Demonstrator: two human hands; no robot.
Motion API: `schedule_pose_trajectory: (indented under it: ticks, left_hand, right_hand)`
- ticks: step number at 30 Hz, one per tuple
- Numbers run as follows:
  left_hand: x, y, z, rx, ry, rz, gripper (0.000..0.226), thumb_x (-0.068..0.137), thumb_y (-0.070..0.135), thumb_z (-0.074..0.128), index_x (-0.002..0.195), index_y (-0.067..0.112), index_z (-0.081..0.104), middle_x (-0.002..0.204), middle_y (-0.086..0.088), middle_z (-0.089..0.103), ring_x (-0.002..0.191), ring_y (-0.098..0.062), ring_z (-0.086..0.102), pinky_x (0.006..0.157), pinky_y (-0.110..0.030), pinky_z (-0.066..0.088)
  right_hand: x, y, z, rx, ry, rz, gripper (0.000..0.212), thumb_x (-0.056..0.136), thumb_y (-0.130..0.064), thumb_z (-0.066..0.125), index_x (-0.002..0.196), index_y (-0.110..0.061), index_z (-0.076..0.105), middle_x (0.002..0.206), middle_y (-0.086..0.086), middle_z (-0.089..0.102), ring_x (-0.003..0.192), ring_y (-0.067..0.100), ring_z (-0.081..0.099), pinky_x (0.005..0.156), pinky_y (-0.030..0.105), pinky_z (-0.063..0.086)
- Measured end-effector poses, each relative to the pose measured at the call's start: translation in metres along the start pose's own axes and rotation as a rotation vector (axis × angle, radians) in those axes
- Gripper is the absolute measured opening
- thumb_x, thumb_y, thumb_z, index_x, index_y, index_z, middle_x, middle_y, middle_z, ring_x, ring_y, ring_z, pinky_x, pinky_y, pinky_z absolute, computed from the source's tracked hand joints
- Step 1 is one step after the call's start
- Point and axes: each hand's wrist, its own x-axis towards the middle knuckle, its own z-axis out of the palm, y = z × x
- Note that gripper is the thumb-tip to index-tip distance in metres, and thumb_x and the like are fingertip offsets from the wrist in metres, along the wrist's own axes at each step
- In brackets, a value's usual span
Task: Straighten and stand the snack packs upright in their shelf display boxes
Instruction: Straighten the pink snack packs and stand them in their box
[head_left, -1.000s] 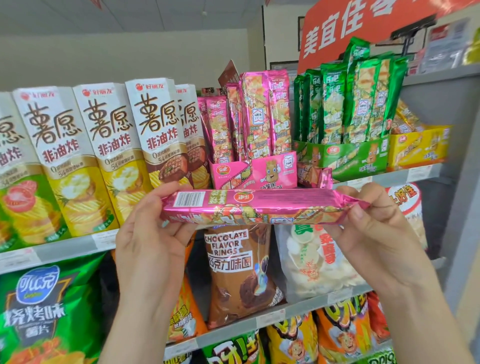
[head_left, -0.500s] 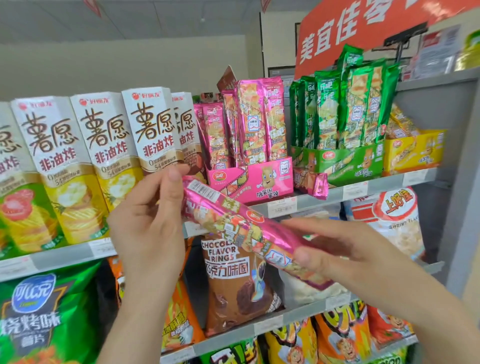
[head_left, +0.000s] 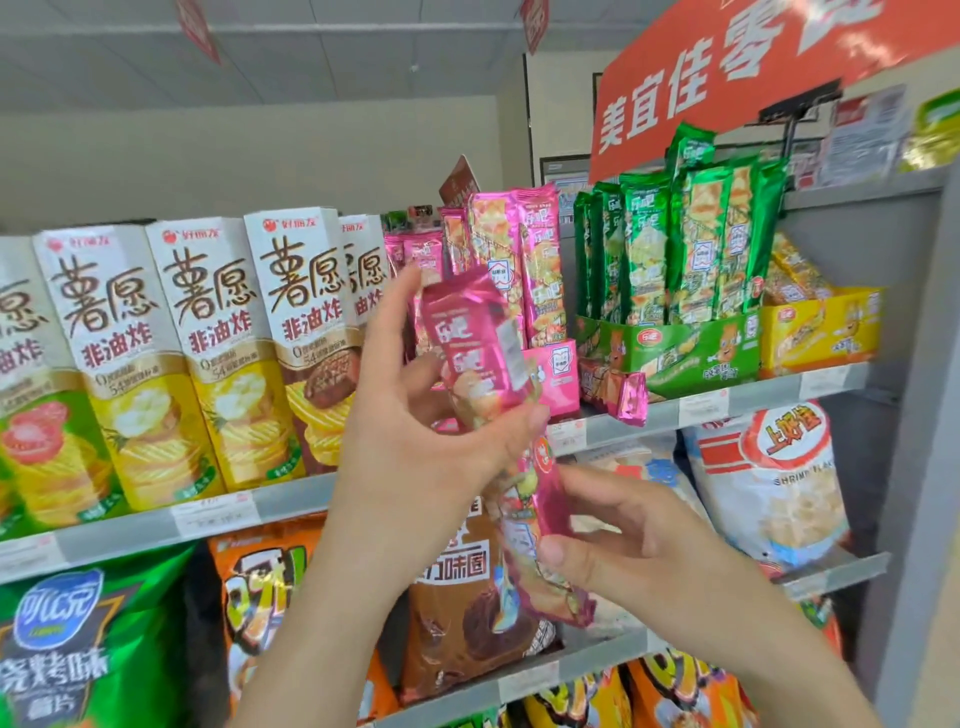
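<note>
A long pink snack pack (head_left: 480, 353) stands nearly upright in front of the shelf. My left hand (head_left: 415, 441) grips its upper half and my right hand (head_left: 618, 535) pinches its lower end. Behind it the pink display box (head_left: 553, 371) holds several pink packs (head_left: 524, 260) standing upright. Another pink pack (head_left: 618, 392) lies flat on the shelf between the pink box and the green display box (head_left: 691, 353). Green packs (head_left: 685, 239) stand upright in that box, one poking higher than the rest.
A yellow display box (head_left: 821, 327) sits right of the green one. Tall white chip cartons (head_left: 208, 343) fill the shelf to the left. Bagged snacks (head_left: 769, 483) line the shelf below. A grey shelf upright (head_left: 919, 415) bounds the right side, a red sign (head_left: 727, 67) hangs above.
The pink pack turned from level to nearly upright. My left hand rose with its top end while my right hand dropped with the bottom end. The view moved closer to the shelf.
</note>
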Motion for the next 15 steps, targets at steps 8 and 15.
schedule_pose_trajectory:
  ticks: [8, 15]
  left_hand:
    - [0.005, 0.003, 0.021, 0.17, -0.029, 0.037, 0.072, 0.063, 0.053, 0.082, 0.125, 0.054, 0.043, 0.105, 0.02, 0.065, 0.095, -0.005, 0.065, 0.078, -0.033, 0.057]
    - [0.017, 0.014, 0.019, 0.247, -0.164, 0.053, 0.048, 0.078, 0.052, 0.07, 0.122, 0.046, 0.053, 0.095, 0.008, 0.065, 0.083, -0.009, 0.062, 0.073, -0.03, 0.054]
  right_hand:
    - [0.012, -0.016, -0.005, 0.003, 0.093, -0.141, 0.074, 0.076, -0.056, 0.074, 0.14, -0.037, 0.041, 0.135, -0.017, 0.055, 0.129, 0.009, 0.05, 0.102, 0.045, 0.046]
    - [0.031, -0.039, -0.031, -0.062, 0.106, -0.357, 0.09, 0.079, -0.029, 0.073, 0.142, -0.06, 0.016, 0.123, -0.016, 0.063, 0.092, 0.009, 0.07, 0.068, 0.026, 0.057]
